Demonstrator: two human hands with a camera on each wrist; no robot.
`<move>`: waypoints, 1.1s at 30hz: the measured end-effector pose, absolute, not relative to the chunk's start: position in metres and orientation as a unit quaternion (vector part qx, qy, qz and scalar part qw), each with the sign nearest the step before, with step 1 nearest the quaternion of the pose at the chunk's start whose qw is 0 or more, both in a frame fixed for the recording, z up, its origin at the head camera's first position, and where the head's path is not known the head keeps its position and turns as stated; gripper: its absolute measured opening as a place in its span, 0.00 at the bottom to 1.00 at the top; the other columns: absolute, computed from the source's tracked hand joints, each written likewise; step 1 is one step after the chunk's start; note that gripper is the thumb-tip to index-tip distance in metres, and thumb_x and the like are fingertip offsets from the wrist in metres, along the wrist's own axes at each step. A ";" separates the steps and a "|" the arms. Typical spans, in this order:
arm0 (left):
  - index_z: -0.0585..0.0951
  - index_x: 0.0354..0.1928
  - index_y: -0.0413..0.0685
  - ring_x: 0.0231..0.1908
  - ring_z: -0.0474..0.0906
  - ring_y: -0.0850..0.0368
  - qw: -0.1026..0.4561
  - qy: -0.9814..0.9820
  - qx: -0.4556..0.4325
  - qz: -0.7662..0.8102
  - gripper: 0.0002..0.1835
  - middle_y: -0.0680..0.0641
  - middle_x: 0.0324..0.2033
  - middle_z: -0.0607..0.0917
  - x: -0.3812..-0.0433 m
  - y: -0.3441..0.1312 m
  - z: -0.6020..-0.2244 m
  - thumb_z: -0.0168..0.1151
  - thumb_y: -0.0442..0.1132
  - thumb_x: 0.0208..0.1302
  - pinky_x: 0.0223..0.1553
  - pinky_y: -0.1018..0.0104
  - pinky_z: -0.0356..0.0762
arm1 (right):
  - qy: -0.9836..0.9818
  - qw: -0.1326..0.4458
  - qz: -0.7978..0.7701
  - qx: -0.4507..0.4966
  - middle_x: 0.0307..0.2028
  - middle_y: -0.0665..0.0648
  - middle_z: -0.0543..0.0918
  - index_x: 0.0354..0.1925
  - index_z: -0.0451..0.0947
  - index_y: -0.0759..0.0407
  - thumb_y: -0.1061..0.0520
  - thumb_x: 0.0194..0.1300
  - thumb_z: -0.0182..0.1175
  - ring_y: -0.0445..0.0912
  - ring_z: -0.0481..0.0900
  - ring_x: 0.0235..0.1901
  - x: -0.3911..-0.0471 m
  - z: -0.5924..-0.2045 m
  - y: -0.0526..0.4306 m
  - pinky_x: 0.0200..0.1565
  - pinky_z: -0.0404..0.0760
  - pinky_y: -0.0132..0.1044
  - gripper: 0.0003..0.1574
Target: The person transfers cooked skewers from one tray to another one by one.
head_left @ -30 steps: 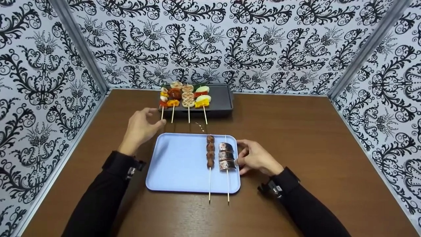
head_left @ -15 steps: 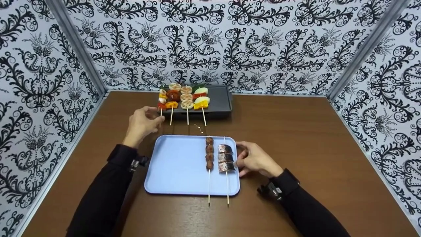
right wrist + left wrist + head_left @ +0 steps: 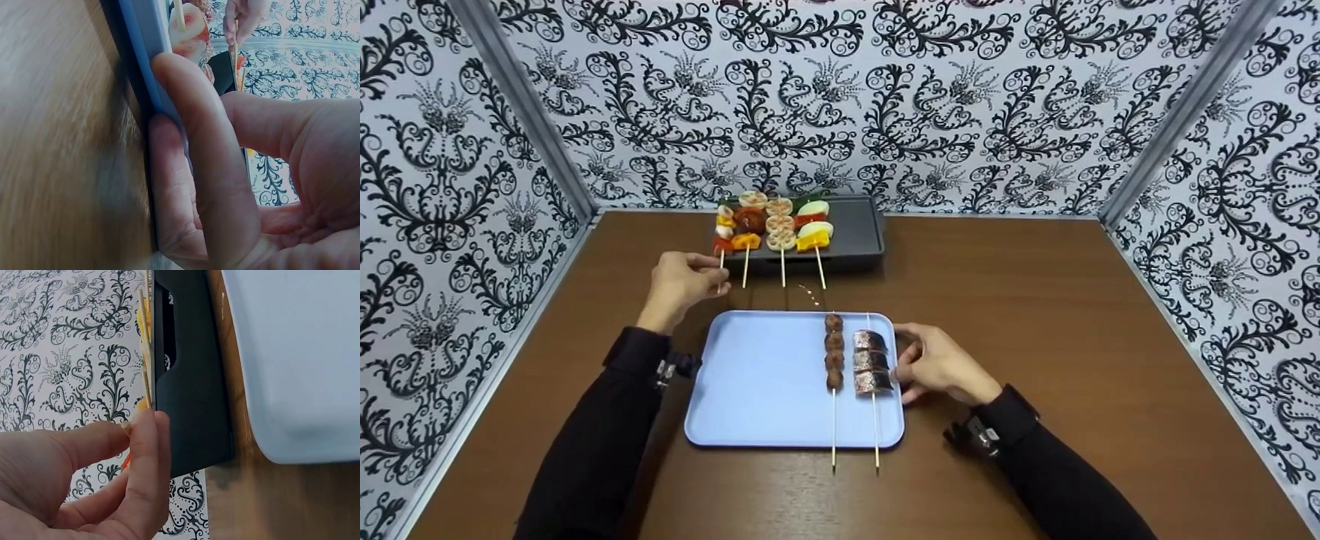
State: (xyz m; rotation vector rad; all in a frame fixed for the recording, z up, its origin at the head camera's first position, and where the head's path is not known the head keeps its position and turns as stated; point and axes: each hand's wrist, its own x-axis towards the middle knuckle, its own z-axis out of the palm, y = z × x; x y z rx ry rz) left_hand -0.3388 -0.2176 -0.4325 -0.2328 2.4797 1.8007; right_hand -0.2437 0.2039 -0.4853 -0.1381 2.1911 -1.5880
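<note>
At the left front of a dark grey grill plate (image 3: 856, 225), my left hand (image 3: 679, 286) pinches the stick of the leftmost skewer, a small vegetable skewer (image 3: 724, 223) with red, white and yellow pieces. The left wrist view has the stick's end (image 3: 126, 427) between thumb and fingertips. My right hand (image 3: 945, 366) holds the right rim of a light blue tray (image 3: 765, 390). In the right wrist view one finger lies over the tray's rim (image 3: 147, 62) and another against its side. A meatball skewer (image 3: 834, 342) and a fish skewer (image 3: 872, 362) lie on the tray's right half, sticks overhanging its front edge.
Beside the pinched one, several skewers lie on the grill plate: one with a glossy brown piece (image 3: 749, 220), lotus root slices (image 3: 781, 225), and a white, red and yellow one (image 3: 814, 225). Patterned panels (image 3: 840, 97) enclose the brown wooden table (image 3: 997, 300).
My left thumb and fingers have come together on the leftmost skewer's stick. My right hand stays at the tray's rim. The head view has shifted slightly.
</note>
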 end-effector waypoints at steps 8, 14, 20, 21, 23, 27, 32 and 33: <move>0.85 0.70 0.23 0.29 0.91 0.66 0.020 0.803 -0.071 0.592 0.23 0.34 0.50 0.92 -0.337 -0.218 -0.431 0.73 0.28 0.79 0.42 0.71 0.96 | 0.788 0.214 -0.573 -0.062 0.38 0.60 0.84 0.90 0.60 0.69 0.76 0.65 0.68 0.50 0.90 0.31 -0.245 -0.486 0.205 0.33 0.98 0.46 0.59; 0.82 0.73 0.22 0.29 0.91 0.66 0.026 0.799 -0.074 0.597 0.25 0.35 0.51 0.91 -0.336 -0.220 -0.429 0.72 0.27 0.80 0.42 0.72 0.95 | 0.791 0.212 -0.571 -0.058 0.38 0.60 0.84 0.90 0.60 0.68 0.77 0.65 0.68 0.50 0.90 0.30 -0.245 -0.486 0.205 0.33 0.98 0.46 0.59; 0.82 0.74 0.24 0.32 0.91 0.66 0.031 0.798 -0.080 0.597 0.25 0.35 0.54 0.90 -0.333 -0.222 -0.429 0.71 0.28 0.81 0.47 0.69 0.96 | 0.792 0.210 -0.571 -0.058 0.38 0.61 0.84 0.90 0.60 0.69 0.77 0.65 0.68 0.50 0.90 0.31 -0.245 -0.486 0.203 0.34 0.98 0.47 0.60; 0.81 0.75 0.24 0.32 0.91 0.66 0.032 0.797 -0.081 0.597 0.26 0.35 0.54 0.89 -0.333 -0.223 -0.429 0.71 0.28 0.81 0.48 0.68 0.97 | 0.792 0.209 -0.570 -0.058 0.38 0.61 0.84 0.90 0.60 0.69 0.78 0.65 0.68 0.50 0.90 0.31 -0.245 -0.486 0.203 0.34 0.98 0.47 0.59; 0.82 0.74 0.25 0.33 0.91 0.66 0.030 0.798 -0.084 0.596 0.25 0.34 0.56 0.89 -0.333 -0.223 -0.429 0.71 0.28 0.81 0.49 0.68 0.97 | 0.793 0.209 -0.569 -0.057 0.38 0.61 0.84 0.90 0.60 0.68 0.78 0.65 0.68 0.50 0.90 0.31 -0.245 -0.486 0.203 0.34 0.98 0.47 0.60; 0.84 0.74 0.28 0.33 0.91 0.68 0.023 0.799 -0.089 0.595 0.25 0.34 0.60 0.90 -0.331 -0.224 -0.429 0.72 0.29 0.80 0.48 0.70 0.96 | 0.793 0.209 -0.570 -0.055 0.38 0.61 0.84 0.90 0.60 0.68 0.78 0.65 0.68 0.51 0.90 0.31 -0.245 -0.486 0.203 0.34 0.99 0.47 0.60; 0.86 0.71 0.27 0.31 0.90 0.68 0.005 0.798 -0.082 0.596 0.23 0.43 0.49 0.93 -0.326 -0.224 -0.430 0.72 0.28 0.78 0.42 0.72 0.95 | 0.795 0.212 -0.566 -0.053 0.38 0.60 0.84 0.91 0.61 0.67 0.76 0.65 0.69 0.50 0.89 0.29 -0.244 -0.485 0.204 0.34 0.98 0.46 0.60; 0.86 0.70 0.27 0.30 0.90 0.68 0.001 0.798 -0.079 0.597 0.22 0.45 0.46 0.94 -0.325 -0.224 -0.430 0.72 0.28 0.78 0.40 0.72 0.95 | 0.796 0.212 -0.565 -0.053 0.38 0.60 0.83 0.91 0.61 0.67 0.76 0.65 0.69 0.50 0.89 0.29 -0.244 -0.485 0.204 0.33 0.98 0.45 0.60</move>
